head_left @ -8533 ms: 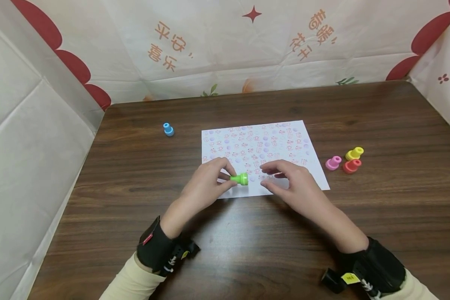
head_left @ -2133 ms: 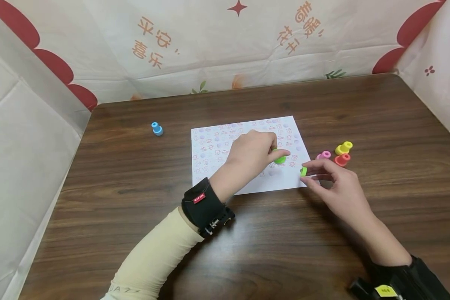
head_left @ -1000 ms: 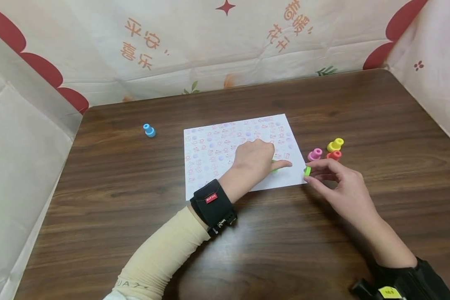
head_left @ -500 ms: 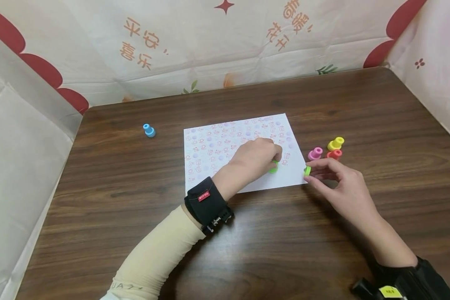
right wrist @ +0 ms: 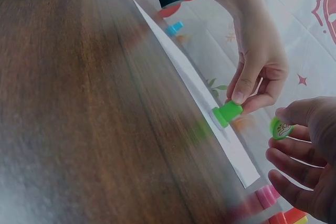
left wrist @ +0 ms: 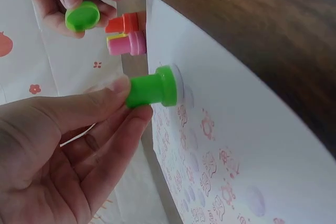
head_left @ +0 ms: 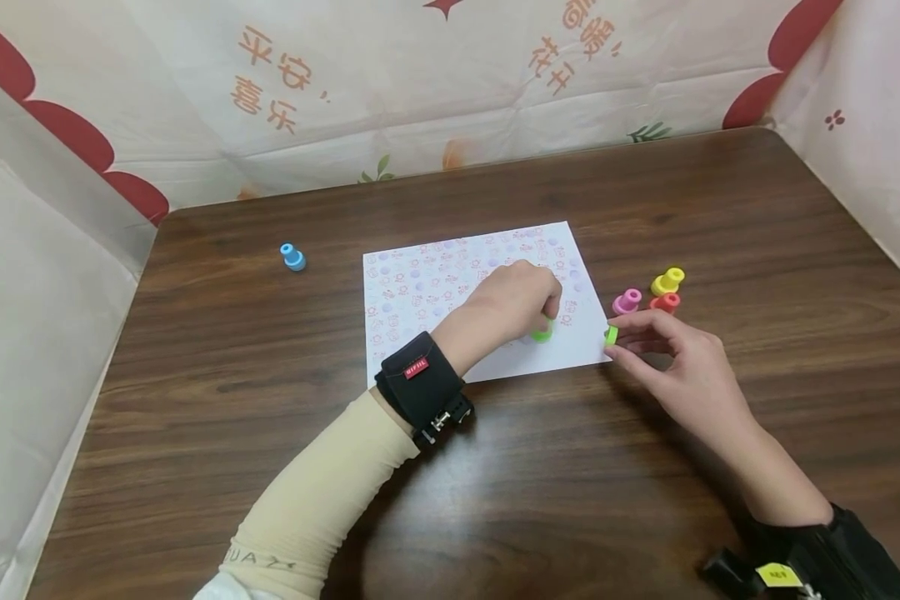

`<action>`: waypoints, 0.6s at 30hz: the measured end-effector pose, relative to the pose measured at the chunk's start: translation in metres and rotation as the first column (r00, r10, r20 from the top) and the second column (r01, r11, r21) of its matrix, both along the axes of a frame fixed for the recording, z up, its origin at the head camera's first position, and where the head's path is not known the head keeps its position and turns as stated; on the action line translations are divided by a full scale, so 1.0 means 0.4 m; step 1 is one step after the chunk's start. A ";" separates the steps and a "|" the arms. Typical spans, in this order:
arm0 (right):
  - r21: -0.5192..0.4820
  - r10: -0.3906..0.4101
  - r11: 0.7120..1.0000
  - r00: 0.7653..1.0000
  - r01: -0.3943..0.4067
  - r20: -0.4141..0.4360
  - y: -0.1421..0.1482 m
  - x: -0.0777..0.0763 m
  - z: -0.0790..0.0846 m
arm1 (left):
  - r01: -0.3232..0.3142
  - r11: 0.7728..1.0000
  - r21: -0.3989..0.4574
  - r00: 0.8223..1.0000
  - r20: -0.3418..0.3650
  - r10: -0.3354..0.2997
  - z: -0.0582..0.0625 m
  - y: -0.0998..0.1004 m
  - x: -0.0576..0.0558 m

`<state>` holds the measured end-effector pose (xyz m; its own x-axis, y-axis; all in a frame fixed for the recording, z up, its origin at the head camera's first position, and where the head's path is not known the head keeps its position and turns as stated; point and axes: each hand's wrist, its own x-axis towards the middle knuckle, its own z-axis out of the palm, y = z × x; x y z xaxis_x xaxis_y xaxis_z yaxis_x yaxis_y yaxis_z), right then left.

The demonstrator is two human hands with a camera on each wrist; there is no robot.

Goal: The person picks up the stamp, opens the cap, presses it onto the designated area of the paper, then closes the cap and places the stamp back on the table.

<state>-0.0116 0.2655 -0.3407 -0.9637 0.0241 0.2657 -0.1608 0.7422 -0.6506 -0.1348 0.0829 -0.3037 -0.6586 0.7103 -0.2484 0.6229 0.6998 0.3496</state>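
Over the lower right part of a white sheet of paper point(head_left: 495, 367), my left hand point(head_left: 506, 300) holds a green stamp point(left wrist: 157, 87) between thumb and fingers. The stamp's face points down at the paper; whether it touches, I cannot tell. Rows of small red and pale purple prints cover much of the sheet. At the sheet's right edge, my right hand point(head_left: 682, 358) pinches a small round green cap point(right wrist: 281, 128) between thumb and fingertips. In the head view the left hand hides most of the stamp.
Pink point(head_left: 627, 302), yellow point(head_left: 667, 282) and red point(head_left: 665, 302) stamps stand together just beyond the right hand. A blue stamp point(head_left: 292, 257) stands at the far left of the wooden table point(head_left: 217, 375). A printed white cloth point(head_left: 420, 83) hangs behind the table.
Since the oldest frame, the green cap has come off the stamp into my right hand. The left hand moved right over the paper; its thumb, stretched out a second ago, now grips the stamp.
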 end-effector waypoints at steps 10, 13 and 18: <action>-0.026 0.005 1.000 1.000 -0.005 -0.022 -0.007 0.003 0.002 | -0.020 1.000 -0.005 0.999 0.031 0.020 0.015 0.000 -0.005; -0.029 0.010 1.000 0.999 -0.012 -0.038 -0.005 0.007 0.001 | -0.020 1.000 -0.015 1.000 0.020 0.020 0.013 0.005 -0.004; -0.013 0.012 1.000 0.999 -0.012 -0.039 -0.003 0.013 0.003 | -0.018 1.000 -0.021 1.000 0.002 0.018 0.010 0.011 0.001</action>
<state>-0.0063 0.2645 -0.3396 -0.9531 0.0167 0.3023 -0.1946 0.7313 -0.6538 -0.1343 0.0873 -0.2998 -0.6709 0.6927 -0.2648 0.6092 0.7184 0.3359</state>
